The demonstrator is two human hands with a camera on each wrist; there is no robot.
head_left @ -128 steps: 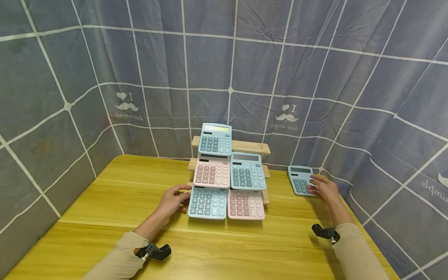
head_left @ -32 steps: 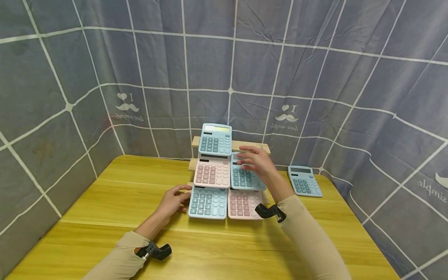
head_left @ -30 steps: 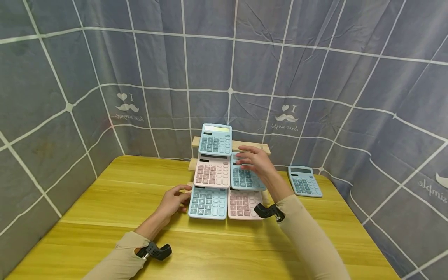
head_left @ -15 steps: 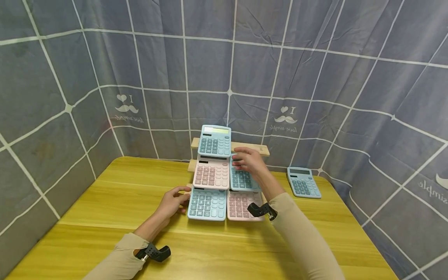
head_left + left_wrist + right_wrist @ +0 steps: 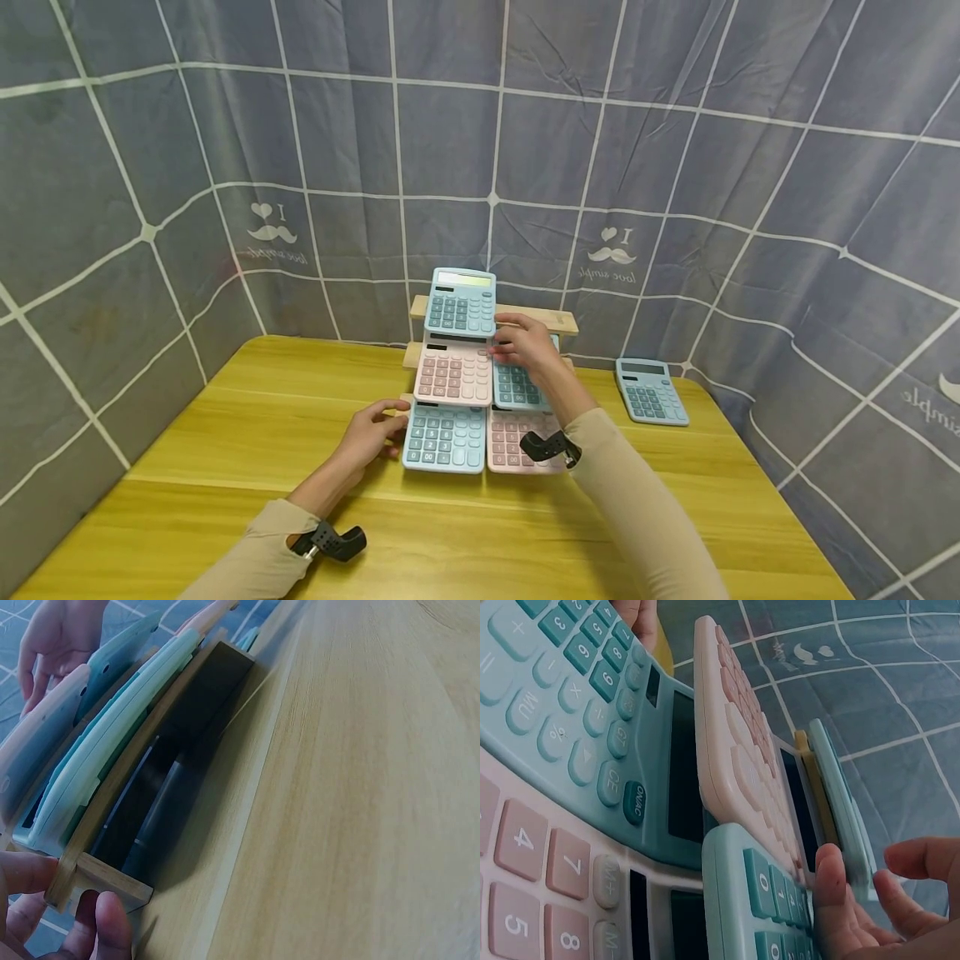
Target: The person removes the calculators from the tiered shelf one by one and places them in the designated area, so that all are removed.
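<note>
My left hand (image 5: 369, 437) grips the lower left end of a stepped wooden rack (image 5: 112, 881), its fingers bent round the wood beside the bottom blue calculator (image 5: 444, 437). My right hand (image 5: 528, 343) is at the lower right corner of the top blue calculator (image 5: 461, 300). In the right wrist view its fingers (image 5: 831, 889) are spread round that corner, with a gap showing; any contact is unclear. It partly covers the middle-row blue calculator (image 5: 519, 387). A pink calculator (image 5: 452, 371) leans left of that one, and another pink calculator (image 5: 512, 437) sits on the bottom row.
A separate blue calculator (image 5: 651, 392) lies at the right on the yellow wooden table (image 5: 420, 533). The rack's top rail (image 5: 536, 319) extends right of the top calculator. A grey curtain with white lines (image 5: 345, 133) hangs close behind and at both sides.
My right hand has left the separate calculator at the right and come to the rack, then edged left to the top calculator's corner. My left hand stays where it was.
</note>
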